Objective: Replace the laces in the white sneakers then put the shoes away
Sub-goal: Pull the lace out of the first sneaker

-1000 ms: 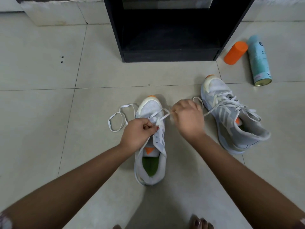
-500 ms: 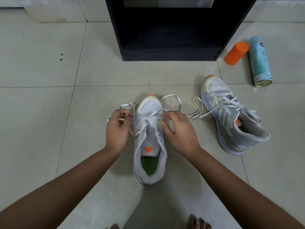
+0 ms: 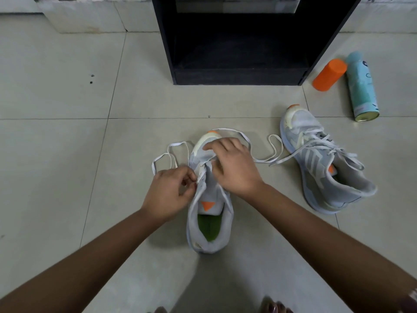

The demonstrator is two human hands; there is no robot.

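Observation:
A white sneaker [image 3: 208, 224] with a green insole and orange tongue mark stands on the floor in front of me, toe pointing away. Its white lace [image 3: 171, 154] loops loose on the tiles to the left and trails to the right. My left hand [image 3: 168, 195] pinches the lace end at the sneaker's left eyelet row. My right hand [image 3: 232, 168] rests over the front of the sneaker, fingers spread, pressing on it. A second white sneaker [image 3: 320, 161], fully laced, lies to the right, leaning on its side.
A black open shelf unit [image 3: 237, 73] stands on the floor straight ahead. An orange cylinder [image 3: 329, 74] and a pale blue spray can [image 3: 361, 89] lie on the tiles at the right. My toes [image 3: 274, 308] show at the bottom edge.
My left hand moved from the loose loop to the left eyelets, pinching the lace end. My right hand slid forward over the sneaker's toe, letting the right lace strand lie on the floor.

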